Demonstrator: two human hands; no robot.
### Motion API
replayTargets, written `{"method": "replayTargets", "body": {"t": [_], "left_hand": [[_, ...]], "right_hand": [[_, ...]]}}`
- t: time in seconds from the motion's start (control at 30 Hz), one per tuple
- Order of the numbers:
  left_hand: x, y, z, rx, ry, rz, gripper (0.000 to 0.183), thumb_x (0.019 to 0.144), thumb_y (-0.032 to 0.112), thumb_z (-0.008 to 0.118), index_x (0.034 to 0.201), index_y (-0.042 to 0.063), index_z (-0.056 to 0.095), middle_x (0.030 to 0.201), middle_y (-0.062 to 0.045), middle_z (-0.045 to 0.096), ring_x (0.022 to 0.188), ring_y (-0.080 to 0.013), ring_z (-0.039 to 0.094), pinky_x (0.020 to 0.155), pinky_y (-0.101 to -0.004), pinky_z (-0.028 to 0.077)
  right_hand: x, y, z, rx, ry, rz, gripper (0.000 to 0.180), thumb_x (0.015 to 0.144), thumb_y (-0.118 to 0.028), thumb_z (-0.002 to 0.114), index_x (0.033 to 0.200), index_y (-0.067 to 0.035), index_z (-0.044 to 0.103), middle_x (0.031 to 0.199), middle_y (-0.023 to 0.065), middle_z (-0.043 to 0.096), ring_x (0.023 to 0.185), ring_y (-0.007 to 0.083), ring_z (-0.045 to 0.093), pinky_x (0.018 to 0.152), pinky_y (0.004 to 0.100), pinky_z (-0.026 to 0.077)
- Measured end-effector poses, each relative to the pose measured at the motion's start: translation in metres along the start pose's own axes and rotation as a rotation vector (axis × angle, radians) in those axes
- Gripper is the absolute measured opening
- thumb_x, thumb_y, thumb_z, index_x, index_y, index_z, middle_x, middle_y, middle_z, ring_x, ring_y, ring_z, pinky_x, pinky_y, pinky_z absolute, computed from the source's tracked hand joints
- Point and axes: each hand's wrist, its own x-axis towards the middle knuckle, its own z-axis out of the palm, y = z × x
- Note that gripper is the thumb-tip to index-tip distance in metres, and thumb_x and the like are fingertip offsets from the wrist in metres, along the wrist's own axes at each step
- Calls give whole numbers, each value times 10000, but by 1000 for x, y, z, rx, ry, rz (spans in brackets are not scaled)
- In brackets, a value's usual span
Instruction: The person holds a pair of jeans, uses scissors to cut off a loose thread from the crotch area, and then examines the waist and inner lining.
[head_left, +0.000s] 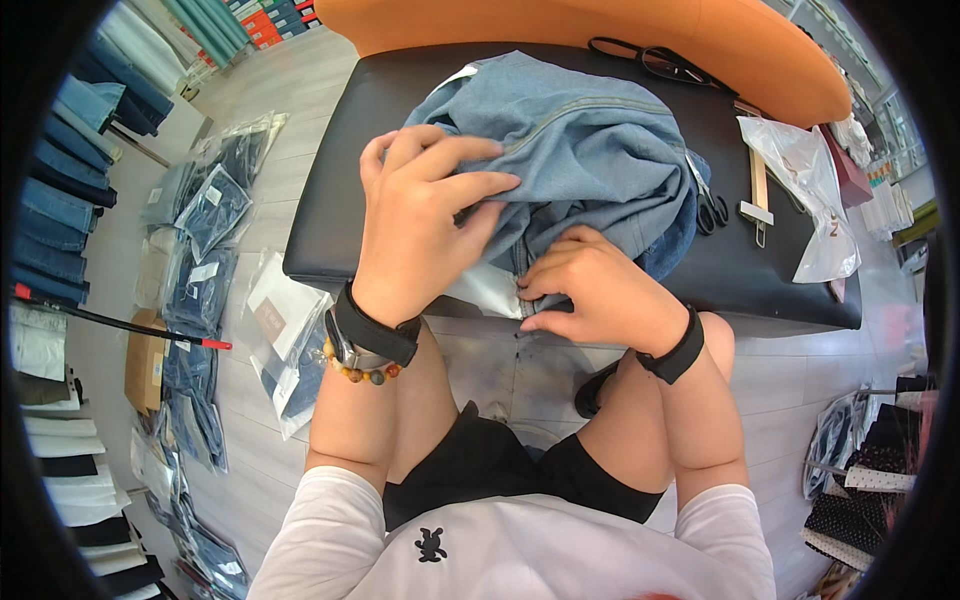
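Observation:
A light-blue denim garment (592, 142) lies bunched on a black padded bench seat (330, 187), with a stitched seam running across its top. My left hand (427, 217) arches over its left side, fingers apart and fingertips at the cloth; slight blur hides whether they touch it. At the front edge, my right hand (600, 289) pinches a narrow seamed part of the denim between thumb and fingers. A white, smooth piece of material (487, 289) sticks out beneath the garment, between my hands. Scissors with black handles (709, 206) lie against the garment's right side, their blades partly covered.
To the right on the bench are a clip hanger (757, 195) and a white plastic bag (810, 195). A black strap-like item (660, 61) rests by the orange backrest (600, 26). Bagged jeans (199, 285) line the floor at left, below hanging jeans (60, 202).

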Motion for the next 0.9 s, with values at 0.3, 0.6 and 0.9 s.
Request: {"method": "replayTargets", "body": {"t": [0.3, 0.6, 0.9], "left_hand": [[-2, -18, -4, -453, 70, -628, 361, 730, 100, 732, 1047, 16, 583, 972, -54, 604, 834, -146, 538, 764, -274, 438], [-5, -30, -6, -616, -80, -564, 239, 771, -34, 702, 978, 2, 589, 921, -3, 613, 874, -87, 564, 811, -226, 442], [-4, -37, -3, -951, 205, -763, 126, 830, 40, 704, 897, -1, 605, 870, -4, 619, 748, -51, 565, 684, -182, 445]], "right_hand": [[8, -14, -13, -32, 675, 284, 174, 769, -119, 703, 928, -58, 674, 735, 86, 634, 615, 264, 599, 568, 344, 456], [-2, 5, -17, -265, 591, 479, 142, 834, -124, 645, 966, -72, 630, 668, 117, 626, 592, 295, 610, 531, 358, 443], [4, 7, -22, 110, 932, 444, 79, 928, -46, 515, 1004, -28, 503, 774, 117, 641, 690, 239, 659, 641, 336, 503]]}}
